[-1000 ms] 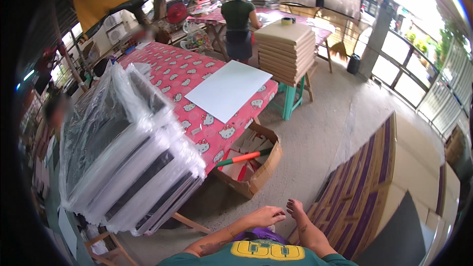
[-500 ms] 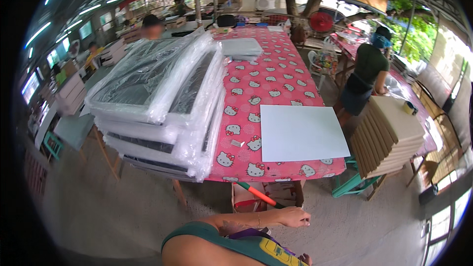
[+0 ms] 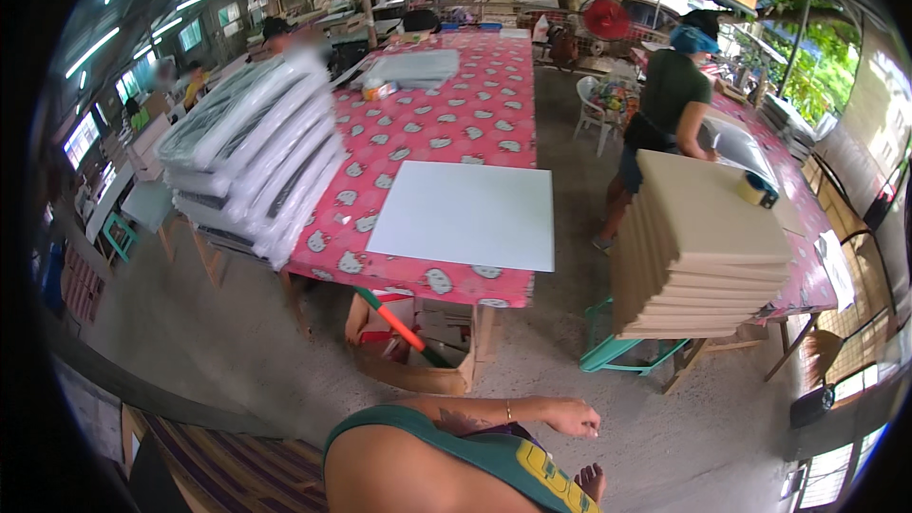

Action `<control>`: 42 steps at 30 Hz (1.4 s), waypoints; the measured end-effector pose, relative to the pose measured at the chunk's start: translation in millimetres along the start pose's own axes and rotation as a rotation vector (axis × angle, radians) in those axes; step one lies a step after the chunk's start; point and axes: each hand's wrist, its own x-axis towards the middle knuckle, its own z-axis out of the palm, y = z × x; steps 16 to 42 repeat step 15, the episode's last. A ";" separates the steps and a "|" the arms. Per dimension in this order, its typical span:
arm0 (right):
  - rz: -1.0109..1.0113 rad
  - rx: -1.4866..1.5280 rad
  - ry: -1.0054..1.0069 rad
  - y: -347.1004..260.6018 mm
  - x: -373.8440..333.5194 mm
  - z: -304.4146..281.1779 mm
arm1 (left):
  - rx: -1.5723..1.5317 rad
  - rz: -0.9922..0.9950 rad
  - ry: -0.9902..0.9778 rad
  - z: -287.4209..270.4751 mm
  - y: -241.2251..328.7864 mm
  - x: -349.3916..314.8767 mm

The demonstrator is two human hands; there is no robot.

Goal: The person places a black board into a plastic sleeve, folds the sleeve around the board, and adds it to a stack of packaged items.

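Observation:
My left hand hangs over the floor, in front of my green top with its yellow patch. Its fingers are curled in and I see nothing in them. A bracelet circles the wrist. Beyond the top's edge, low in the view, a small dark bit of fingers or toes shows; I cannot tell whether it is my right hand. Ahead is a table under a pink patterned cloth, with a large white sheet lying flat near its front edge. A tall stack of plastic-wrapped panels stands at the table's left.
Under the table an open carton holds an orange-and-green stick. To the right, brown cardboard slabs, topped by a tape roll, rest above a green stool. A co-worker stands behind them.
My view has swung right, so the table and wrapped stack sit further left. More of the carton and the cardboard pile shows. My left hand stays curled at about the same place in view.

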 end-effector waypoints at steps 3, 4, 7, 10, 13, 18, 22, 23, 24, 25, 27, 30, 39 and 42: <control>-0.021 0.130 -0.019 -66.9 11.0 -42.1 | -0.056 0.026 -0.014 18.8 35.4 75.7; -0.038 0.163 -0.028 -91.4 16.6 -53.2 | -0.068 0.019 0.003 20.9 40.4 101.0; -0.065 0.077 -0.046 -158.6 47.6 -73.7 | -0.028 -0.067 0.077 16.3 35.4 163.8; -0.045 0.006 -0.082 -209.5 85.2 -95.7 | -0.020 -0.178 0.134 17.2 28.7 217.5; -0.375 -0.549 -0.259 -241.6 177.4 -205.5 | 0.014 -0.035 0.091 19.4 50.6 312.2; -0.566 -0.776 -0.315 -257.0 232.2 -251.3 | 0.061 0.003 0.090 12.5 61.0 363.2; -0.566 -0.776 -0.315 -257.0 232.2 -251.3 | 0.061 0.003 0.090 12.5 61.0 363.2; -0.566 -0.776 -0.315 -257.0 232.2 -251.3 | 0.061 0.003 0.090 12.5 61.0 363.2; -0.566 -0.776 -0.315 -257.0 232.2 -251.3 | 0.061 0.003 0.090 12.5 61.0 363.2; -0.566 -0.776 -0.315 -257.0 232.2 -251.3 | 0.061 0.003 0.090 12.5 61.0 363.2; -0.566 -0.776 -0.315 -257.0 232.2 -251.3 | 0.061 0.003 0.090 12.5 61.0 363.2; -0.566 -0.776 -0.315 -257.0 232.2 -251.3 | 0.061 0.003 0.090 12.5 61.0 363.2; -0.566 -0.776 -0.315 -257.0 232.2 -251.3 | 0.061 0.003 0.090 12.5 61.0 363.2; -0.566 -0.776 -0.315 -257.0 232.2 -251.3 | 0.061 0.003 0.090 12.5 61.0 363.2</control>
